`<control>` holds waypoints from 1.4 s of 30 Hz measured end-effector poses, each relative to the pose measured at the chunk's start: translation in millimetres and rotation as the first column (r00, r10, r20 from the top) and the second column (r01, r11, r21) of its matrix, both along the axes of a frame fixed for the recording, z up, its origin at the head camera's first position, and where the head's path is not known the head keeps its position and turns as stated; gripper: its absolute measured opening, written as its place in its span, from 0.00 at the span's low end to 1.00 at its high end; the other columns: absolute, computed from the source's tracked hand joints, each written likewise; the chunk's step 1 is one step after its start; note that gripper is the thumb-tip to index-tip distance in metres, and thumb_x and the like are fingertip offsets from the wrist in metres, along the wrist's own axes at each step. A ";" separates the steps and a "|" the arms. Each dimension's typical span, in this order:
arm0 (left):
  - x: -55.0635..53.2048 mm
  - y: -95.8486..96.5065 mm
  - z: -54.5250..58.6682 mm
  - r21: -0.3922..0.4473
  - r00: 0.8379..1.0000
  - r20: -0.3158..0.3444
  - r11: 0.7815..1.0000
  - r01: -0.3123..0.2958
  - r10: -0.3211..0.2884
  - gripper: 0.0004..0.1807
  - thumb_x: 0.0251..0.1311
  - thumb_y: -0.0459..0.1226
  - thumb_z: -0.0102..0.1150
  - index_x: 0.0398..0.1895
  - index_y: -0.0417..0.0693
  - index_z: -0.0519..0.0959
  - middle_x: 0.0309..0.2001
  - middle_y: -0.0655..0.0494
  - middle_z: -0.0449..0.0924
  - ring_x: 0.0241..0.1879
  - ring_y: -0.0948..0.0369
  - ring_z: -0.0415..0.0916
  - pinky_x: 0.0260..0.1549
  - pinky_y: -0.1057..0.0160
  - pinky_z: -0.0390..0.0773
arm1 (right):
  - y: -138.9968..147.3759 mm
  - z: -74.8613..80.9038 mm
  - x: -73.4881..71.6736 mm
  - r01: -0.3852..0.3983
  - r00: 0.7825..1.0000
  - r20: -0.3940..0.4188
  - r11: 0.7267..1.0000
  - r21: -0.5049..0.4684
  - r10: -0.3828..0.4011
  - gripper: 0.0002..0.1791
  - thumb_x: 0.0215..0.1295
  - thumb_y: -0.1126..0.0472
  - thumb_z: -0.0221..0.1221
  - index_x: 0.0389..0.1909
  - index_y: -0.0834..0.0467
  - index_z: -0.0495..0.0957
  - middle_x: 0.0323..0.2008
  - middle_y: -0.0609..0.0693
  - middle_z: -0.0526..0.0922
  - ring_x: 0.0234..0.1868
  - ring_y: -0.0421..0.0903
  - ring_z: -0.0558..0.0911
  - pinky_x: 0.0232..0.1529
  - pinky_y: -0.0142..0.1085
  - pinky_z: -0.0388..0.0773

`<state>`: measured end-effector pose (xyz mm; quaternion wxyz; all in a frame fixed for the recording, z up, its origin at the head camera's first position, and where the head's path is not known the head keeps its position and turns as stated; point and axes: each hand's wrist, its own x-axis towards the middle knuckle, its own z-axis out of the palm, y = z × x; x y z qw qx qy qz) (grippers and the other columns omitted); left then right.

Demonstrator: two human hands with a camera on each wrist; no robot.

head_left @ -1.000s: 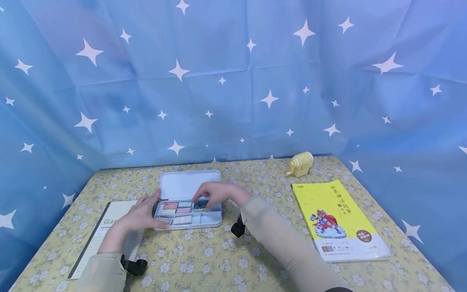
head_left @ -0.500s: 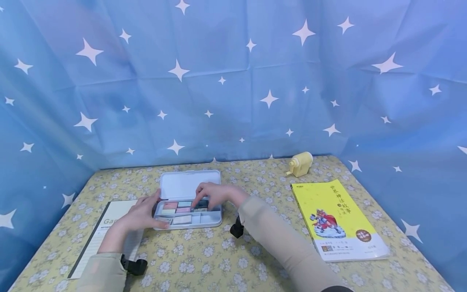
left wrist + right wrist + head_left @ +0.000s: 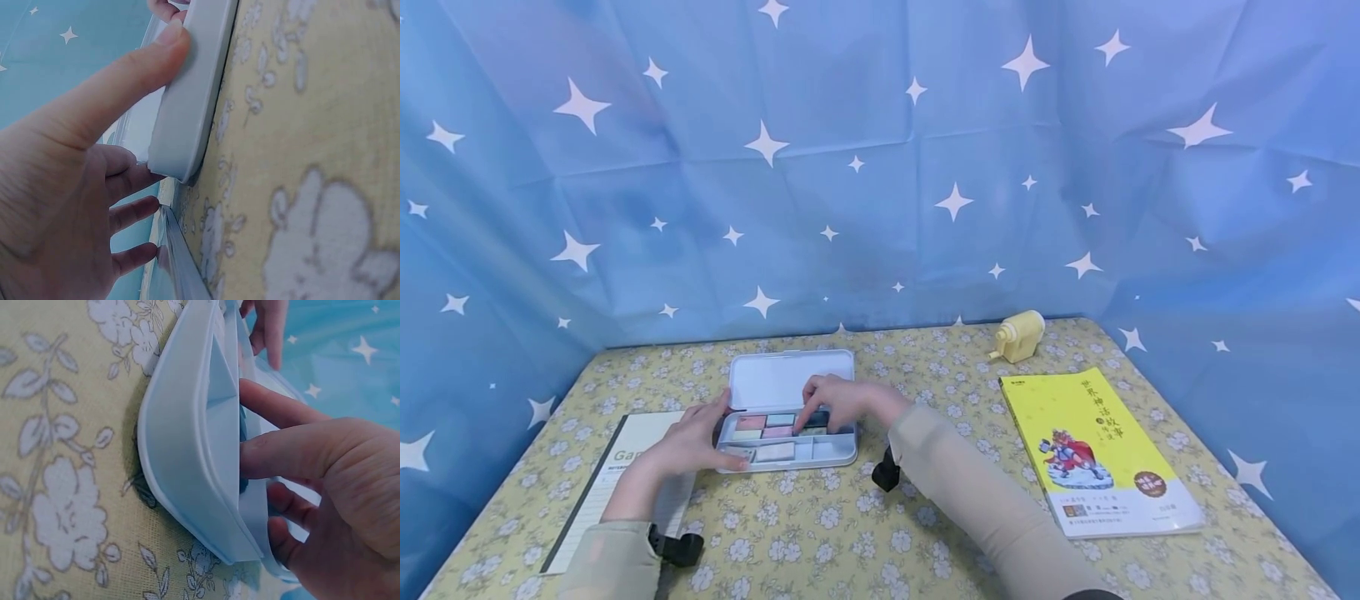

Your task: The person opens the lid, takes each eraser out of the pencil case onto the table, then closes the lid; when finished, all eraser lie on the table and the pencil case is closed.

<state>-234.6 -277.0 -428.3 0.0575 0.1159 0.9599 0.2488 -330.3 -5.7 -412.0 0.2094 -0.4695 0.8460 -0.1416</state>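
A white hinged case (image 3: 835, 452) lies with its lid (image 3: 790, 379) raised. In its back compartment sit small rectangular blocks in pink (image 3: 750, 423), pale and dark tones; a white block (image 3: 774, 452) lies in the front compartment. My left hand (image 3: 692, 437) grips the case's left end, thumb at the front wall and fingers around the side, as the left wrist view shows. My right hand (image 3: 842, 397) reaches into the back compartment, thumb and index finger at opposite ends of a grey-green block (image 3: 812, 432). The contact is partly hidden in the right wrist view.
A lined notebook (image 3: 587, 508) lies partly under the left forearm. On the right is a yellow-covered book (image 3: 1052, 408), with a yellow crank-handled device (image 3: 1021, 337) behind it. A flowered cloth (image 3: 827, 542) covers the table, and a blue starry curtain (image 3: 880, 208) hangs behind.
My right index finger has shifted slightly toward the front, from beside the dark block to the grey-green one. The left hand and the case have stayed put.
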 end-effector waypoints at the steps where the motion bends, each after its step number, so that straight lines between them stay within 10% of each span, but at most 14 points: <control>1: -0.3 0.3 -0.1 0.000 1.000 0.000 1.000 0.002 -0.002 0.71 0.37 0.62 0.74 0.75 0.32 0.44 0.70 0.32 0.55 0.67 0.33 0.49 0.55 0.29 0.58 | 0.4 -0.3 0.1 -0.001 1.000 -0.006 1.000 0.002 0.001 0.30 0.57 0.76 0.61 0.50 0.38 0.84 0.49 0.43 0.65 0.48 0.43 0.61 0.38 0.31 0.62; 13: 2.3 0.2 2.8 -0.008 1.000 -0.006 1.000 0.013 -0.013 0.71 0.38 0.62 0.74 0.75 0.32 0.44 0.71 0.31 0.53 0.67 0.32 0.48 0.55 0.29 0.57 | 0.9 1.7 2.9 -0.019 0.998 -0.057 1.000 0.019 0.020 0.28 0.61 0.73 0.61 0.49 0.34 0.82 0.55 0.45 0.65 0.51 0.44 0.61 0.43 0.35 0.62; 42: 1.3 2.6 4.4 -0.002 0.999 0.033 1.000 0.012 -0.012 0.71 0.39 0.61 0.74 0.75 0.32 0.42 0.72 0.31 0.49 0.67 0.31 0.46 0.56 0.28 0.54 | 37.2 20.1 7.6 0.189 0.955 0.266 0.959 -0.212 -0.130 0.25 0.67 0.73 0.54 0.62 0.52 0.72 0.49 0.46 0.74 0.44 0.41 0.77 0.38 0.34 0.74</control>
